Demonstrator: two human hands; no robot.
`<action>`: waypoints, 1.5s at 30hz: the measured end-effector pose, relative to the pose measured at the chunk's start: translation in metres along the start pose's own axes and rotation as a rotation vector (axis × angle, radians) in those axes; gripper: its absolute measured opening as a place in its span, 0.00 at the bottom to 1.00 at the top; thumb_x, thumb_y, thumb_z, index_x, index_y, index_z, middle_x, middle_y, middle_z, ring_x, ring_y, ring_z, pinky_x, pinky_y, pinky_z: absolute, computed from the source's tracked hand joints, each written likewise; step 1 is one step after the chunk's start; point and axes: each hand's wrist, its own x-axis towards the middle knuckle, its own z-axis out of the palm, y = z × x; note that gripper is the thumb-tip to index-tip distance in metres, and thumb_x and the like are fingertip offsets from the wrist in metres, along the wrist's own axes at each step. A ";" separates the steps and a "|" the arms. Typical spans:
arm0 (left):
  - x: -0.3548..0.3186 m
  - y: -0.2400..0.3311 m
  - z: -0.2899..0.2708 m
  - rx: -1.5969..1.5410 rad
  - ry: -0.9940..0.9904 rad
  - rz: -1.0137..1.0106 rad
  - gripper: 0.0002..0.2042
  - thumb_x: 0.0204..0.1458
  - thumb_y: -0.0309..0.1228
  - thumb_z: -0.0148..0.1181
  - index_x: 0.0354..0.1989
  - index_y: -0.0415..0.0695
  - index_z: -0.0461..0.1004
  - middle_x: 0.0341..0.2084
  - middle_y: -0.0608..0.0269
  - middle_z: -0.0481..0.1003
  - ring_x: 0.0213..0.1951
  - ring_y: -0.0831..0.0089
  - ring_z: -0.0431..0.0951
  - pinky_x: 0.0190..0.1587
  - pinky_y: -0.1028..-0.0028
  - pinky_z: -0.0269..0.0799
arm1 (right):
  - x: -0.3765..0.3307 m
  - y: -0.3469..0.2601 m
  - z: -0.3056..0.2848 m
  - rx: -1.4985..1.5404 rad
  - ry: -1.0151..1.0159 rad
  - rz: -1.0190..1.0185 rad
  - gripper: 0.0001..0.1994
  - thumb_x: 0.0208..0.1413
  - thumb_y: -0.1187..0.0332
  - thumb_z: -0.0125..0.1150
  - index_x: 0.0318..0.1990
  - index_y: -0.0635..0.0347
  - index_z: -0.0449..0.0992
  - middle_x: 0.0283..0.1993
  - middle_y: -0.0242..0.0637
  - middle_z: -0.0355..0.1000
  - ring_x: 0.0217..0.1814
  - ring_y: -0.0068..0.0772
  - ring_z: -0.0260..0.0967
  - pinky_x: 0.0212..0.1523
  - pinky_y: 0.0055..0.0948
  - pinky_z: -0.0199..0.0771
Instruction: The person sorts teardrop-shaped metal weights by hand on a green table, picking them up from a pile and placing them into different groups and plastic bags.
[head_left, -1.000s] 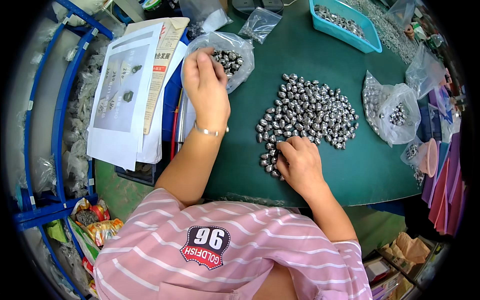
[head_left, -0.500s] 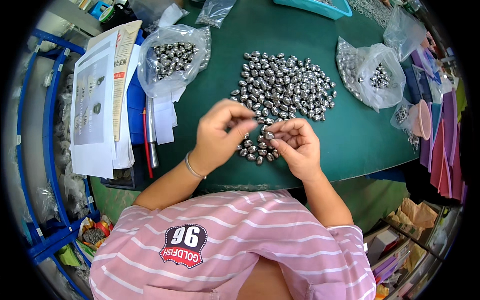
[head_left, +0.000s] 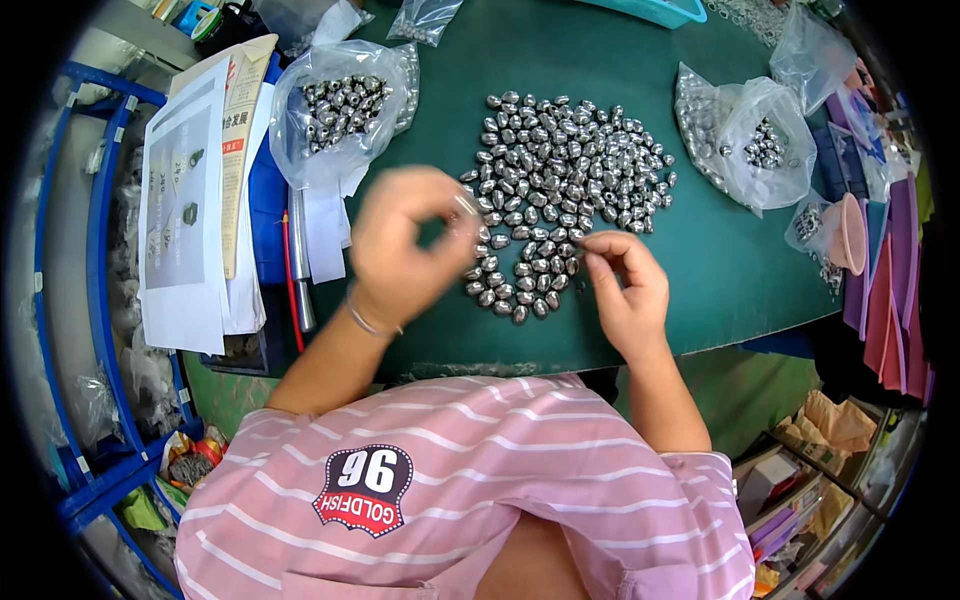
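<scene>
Shiny silver-grey oval metal beads [head_left: 560, 165] lie in a large pile on the green table, with a smaller group [head_left: 520, 290] at its near side. My left hand [head_left: 405, 245], smeared by motion, is raised left of the beads. Its thumb and index finger curl into a ring with tips together; whatever is between them is too blurred to make out. My right hand [head_left: 632, 295] rests at the right edge of the smaller group. Its thumb and index finger are slightly apart beside the beads, with no bead visible between them.
An open plastic bag of beads [head_left: 345, 110] stands back left, beside papers [head_left: 185, 210], a red pencil [head_left: 293, 290] and a metal rod. Another bag of beads [head_left: 765, 145] lies right, near a pink cup [head_left: 852, 235]. A blue tray [head_left: 670, 12] sits at the far edge.
My left hand has moved left, away from the beads. My right hand has shifted slightly right, and the bead it pinched is no longer seen in its fingers.
</scene>
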 end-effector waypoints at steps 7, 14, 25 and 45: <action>0.038 -0.036 -0.035 0.578 0.170 -0.089 0.09 0.44 0.24 0.64 0.34 0.40 0.75 0.33 0.59 0.73 0.29 0.67 0.72 0.33 0.71 0.69 | 0.006 0.005 -0.002 -0.389 -0.052 -0.149 0.06 0.46 0.77 0.62 0.33 0.63 0.74 0.34 0.41 0.71 0.35 0.43 0.70 0.37 0.34 0.71; -0.014 -0.010 0.012 0.164 -0.511 -0.300 0.10 0.41 0.25 0.68 0.32 0.37 0.75 0.26 0.60 0.70 0.22 0.71 0.70 0.26 0.74 0.67 | 0.012 0.004 0.010 -0.575 -0.095 -0.123 0.07 0.44 0.73 0.64 0.33 0.60 0.76 0.31 0.40 0.69 0.36 0.45 0.69 0.37 0.39 0.70; -0.023 0.010 0.027 0.069 -0.549 -0.254 0.11 0.39 0.21 0.67 0.34 0.39 0.76 0.32 0.59 0.72 0.30 0.68 0.75 0.32 0.73 0.71 | 0.012 0.003 0.002 -0.459 -0.135 -0.118 0.10 0.41 0.79 0.64 0.35 0.63 0.76 0.35 0.39 0.68 0.34 0.37 0.69 0.34 0.32 0.71; -0.037 0.026 0.024 -0.375 -0.489 -0.476 0.06 0.48 0.16 0.61 0.35 0.32 0.76 0.32 0.55 0.76 0.29 0.74 0.80 0.30 0.80 0.77 | -0.014 -0.006 0.012 0.357 -0.113 -0.095 0.10 0.46 0.86 0.62 0.38 0.70 0.73 0.38 0.42 0.72 0.38 0.29 0.74 0.39 0.23 0.78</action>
